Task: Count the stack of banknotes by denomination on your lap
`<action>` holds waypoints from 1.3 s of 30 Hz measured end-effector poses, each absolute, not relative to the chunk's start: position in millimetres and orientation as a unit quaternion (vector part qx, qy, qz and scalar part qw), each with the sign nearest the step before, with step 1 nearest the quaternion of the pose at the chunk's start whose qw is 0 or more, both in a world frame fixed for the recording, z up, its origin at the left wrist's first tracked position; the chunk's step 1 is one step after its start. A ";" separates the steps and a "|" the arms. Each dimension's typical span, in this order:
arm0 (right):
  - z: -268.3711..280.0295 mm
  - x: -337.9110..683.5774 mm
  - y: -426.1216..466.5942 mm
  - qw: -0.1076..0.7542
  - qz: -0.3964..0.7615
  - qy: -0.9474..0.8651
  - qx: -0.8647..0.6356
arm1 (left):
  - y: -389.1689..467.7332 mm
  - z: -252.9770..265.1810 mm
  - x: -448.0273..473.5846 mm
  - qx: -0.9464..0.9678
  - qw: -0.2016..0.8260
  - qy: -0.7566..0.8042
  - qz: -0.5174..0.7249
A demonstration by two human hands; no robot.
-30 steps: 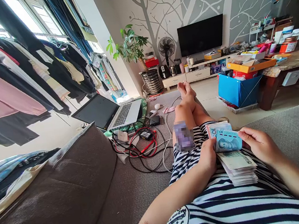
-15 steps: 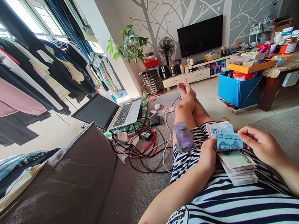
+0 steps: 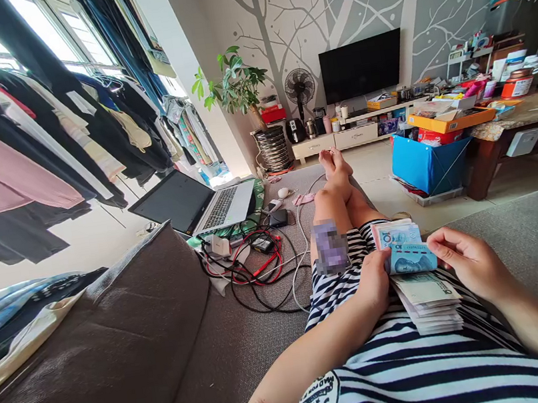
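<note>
My left hand (image 3: 374,278) is closed on the left end of a wad of banknotes (image 3: 395,234) above my lap. A blue banknote (image 3: 413,259) marked 10 bends down toward me from the wad. At its right edge, my right hand (image 3: 466,261) has thumb and forefinger closed in a pinch. Just below, a thick pile of paler banknotes (image 3: 428,302) rests on my striped clothes, with a greenish note on top. My fingers partly hide the ends of the held notes.
On the sofa to the left are an open laptop (image 3: 223,207), tangled cables (image 3: 241,286) and a small meter with red leads. A blue bin (image 3: 431,162) stands by the cluttered table (image 3: 503,125). My legs stretch forward along the sofa.
The blue banknote has curled down a little more and its face looks more bent. Both hands stay in almost the same place.
</note>
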State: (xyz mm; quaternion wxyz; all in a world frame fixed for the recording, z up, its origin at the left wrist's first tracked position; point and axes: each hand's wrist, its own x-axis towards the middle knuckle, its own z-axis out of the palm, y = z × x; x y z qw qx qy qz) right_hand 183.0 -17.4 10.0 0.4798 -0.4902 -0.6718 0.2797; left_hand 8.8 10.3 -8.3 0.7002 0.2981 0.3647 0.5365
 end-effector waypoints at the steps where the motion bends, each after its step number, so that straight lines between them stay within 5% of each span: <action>1: 9.5 183.3 -17.1 0.478 0.280 -0.673 -0.491 | 10.2 -7.6 8.8 0.306 0.699 0.358 0.538; 39: 17.9 180.9 -20.6 0.495 0.294 -0.663 -0.479 | 10.0 -9.6 9.5 0.308 0.722 0.330 0.525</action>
